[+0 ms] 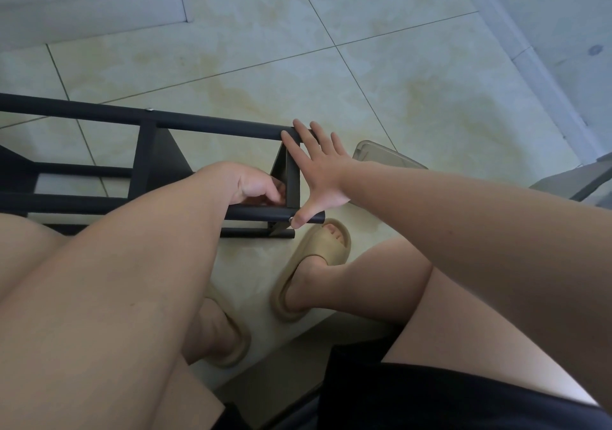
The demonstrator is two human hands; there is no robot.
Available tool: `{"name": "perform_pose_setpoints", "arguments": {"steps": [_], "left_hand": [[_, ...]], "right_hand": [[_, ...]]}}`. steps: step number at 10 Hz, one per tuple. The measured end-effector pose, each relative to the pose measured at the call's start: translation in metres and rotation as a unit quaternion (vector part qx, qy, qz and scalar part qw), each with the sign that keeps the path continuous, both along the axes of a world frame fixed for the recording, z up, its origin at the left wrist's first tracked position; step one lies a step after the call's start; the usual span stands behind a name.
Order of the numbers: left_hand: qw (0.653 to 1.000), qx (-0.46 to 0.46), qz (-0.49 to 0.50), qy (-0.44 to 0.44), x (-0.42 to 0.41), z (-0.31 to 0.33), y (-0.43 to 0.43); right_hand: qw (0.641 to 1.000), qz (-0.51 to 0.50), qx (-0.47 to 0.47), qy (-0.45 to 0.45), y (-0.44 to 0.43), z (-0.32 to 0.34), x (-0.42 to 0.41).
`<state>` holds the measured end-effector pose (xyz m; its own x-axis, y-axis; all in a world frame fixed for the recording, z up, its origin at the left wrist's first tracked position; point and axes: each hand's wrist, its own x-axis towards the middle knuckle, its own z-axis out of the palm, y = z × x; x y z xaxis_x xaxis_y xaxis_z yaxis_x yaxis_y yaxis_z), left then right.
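A seated person steadies a black metal rack frame point(212, 125) lying on its side on the tiled floor point(298, 48), just ahead of their knees. The right hand point(323, 171) is spread wide across the frame's end, with fingertips on the upper rail point(231, 130) and the thumb point(299, 219) pressing the lower rail point(258, 212) beside a small silver screw head point(291, 219). The left hand point(251, 186) is curled close against the end post point(293, 181); whether it pinches a fastener there cannot be made out. The brace looks light: if the spread hand slips, the frame could twist or tip toward the sandalled foot point(318, 264) right beneath its corner. A loose screw dropped here could roll away across the smooth tiles toward the clear plastic container point(381, 156)
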<state>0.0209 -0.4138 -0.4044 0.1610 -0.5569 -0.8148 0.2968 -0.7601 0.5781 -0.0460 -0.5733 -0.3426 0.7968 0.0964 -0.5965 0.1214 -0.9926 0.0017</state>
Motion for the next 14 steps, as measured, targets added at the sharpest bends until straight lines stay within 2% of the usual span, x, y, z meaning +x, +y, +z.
{"name": "perform_pose_setpoints", "arguments": {"steps": [2,3,5,9,12,14], "left_hand": [[0.999,0.041,0.011,0.013,0.000,0.005,0.001],[0.998,0.064,-0.013,-0.021,-0.002,0.009,-0.002],[0.998,0.055,-0.008,-0.032,-0.002,0.009,-0.004],[0.995,0.068,0.052,0.043,-0.002,0.005,-0.002],[0.998,0.052,0.004,0.023,-0.001,0.006,-0.002],[0.995,0.028,0.065,0.075,0.003,-0.002,0.002]], "right_hand": [[1.000,0.001,-0.004,0.001,0.000,-0.001,0.000],[1.000,0.000,-0.005,0.000,0.000,-0.001,0.000],[1.000,-0.001,0.002,-0.002,-0.002,-0.003,0.000],[1.000,-0.001,-0.003,-0.001,0.000,-0.001,0.000],[1.000,-0.001,-0.008,0.002,0.001,0.001,0.000],[1.000,-0.001,-0.006,0.005,0.001,0.002,0.000]]}}
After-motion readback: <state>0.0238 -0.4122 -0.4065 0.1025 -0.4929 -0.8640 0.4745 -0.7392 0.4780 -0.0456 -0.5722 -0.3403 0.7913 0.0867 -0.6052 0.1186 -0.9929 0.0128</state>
